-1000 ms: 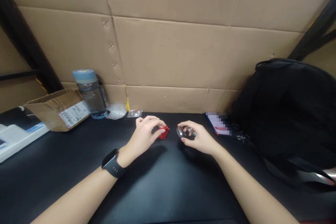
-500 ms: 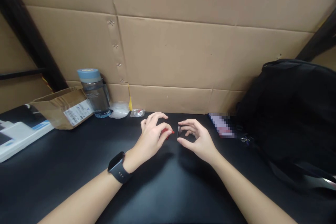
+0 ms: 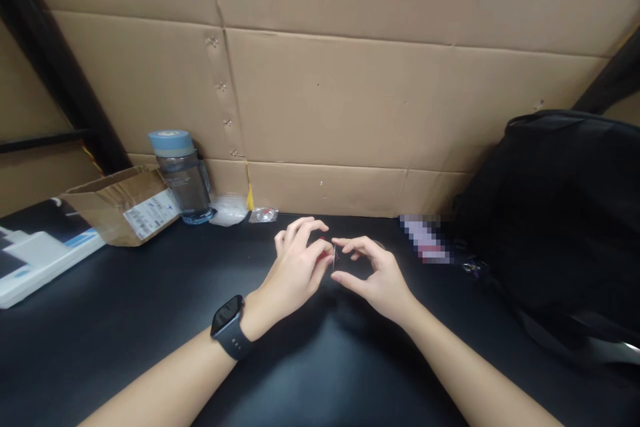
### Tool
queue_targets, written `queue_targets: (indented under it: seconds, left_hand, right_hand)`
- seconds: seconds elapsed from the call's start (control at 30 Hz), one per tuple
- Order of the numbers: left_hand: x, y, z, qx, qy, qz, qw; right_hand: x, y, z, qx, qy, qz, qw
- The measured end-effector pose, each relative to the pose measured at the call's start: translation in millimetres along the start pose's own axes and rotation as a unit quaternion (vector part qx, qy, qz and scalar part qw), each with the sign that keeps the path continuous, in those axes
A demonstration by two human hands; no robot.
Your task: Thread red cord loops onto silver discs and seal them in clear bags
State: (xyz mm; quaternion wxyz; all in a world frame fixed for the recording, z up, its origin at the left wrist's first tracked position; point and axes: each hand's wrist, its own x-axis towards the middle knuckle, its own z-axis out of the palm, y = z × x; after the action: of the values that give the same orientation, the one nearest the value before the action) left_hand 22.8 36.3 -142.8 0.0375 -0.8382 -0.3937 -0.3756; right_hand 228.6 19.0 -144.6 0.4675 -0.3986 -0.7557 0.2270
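My left hand, with a dark watch on the wrist, pinches a small red piece between thumb and forefinger; only a sliver of red shows. My right hand holds a small clear round disc edge-on between thumb and forefinger. The two hands meet fingertip to fingertip over the black tabletop, with the red piece right against the disc. The heap of red pieces seen earlier is hidden behind my left hand.
A blue-lidded water bottle, an open cardboard box, clear plastic wrappers and a small packet stand along the cardboard back wall. A black backpack fills the right side. A white device lies at the left edge.
My left hand lifted a red piece off the heap and moved right. My right hand tipped the clear disc upright and moved left, so the fingertips now meet.
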Motion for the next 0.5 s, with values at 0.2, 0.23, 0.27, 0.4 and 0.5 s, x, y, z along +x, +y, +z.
queue_targets:
  seconds: [0.2,0.23,0.27,0.4,0.5]
  left_hand:
    - [0.1,2.3,-2.4,0.022,0.016,0.011,1.0]
    - [-0.1,2.7,-2.6,0.027,0.017,0.014,0.999]
    - [-0.3,3.1,-2.6,0.031,0.017,0.018,0.999]
    - [-1.0,4.5,-2.5,0.045,0.023,0.031,0.998]
    - [-0.9,5.0,-2.2,0.043,0.036,0.029,0.998]
  right_hand:
    - [0.0,3.7,1.1,0.018,-0.007,0.023,1.0]
    - [0.2,4.5,1.4,0.023,-0.008,0.025,0.999]
    - [0.4,5.2,1.7,0.028,-0.01,0.027,0.999]
    - [1.6,7.6,3.2,0.059,-0.019,0.04,0.997]
    - [2.3,9.0,4.2,0.112,-0.034,0.054,0.992]
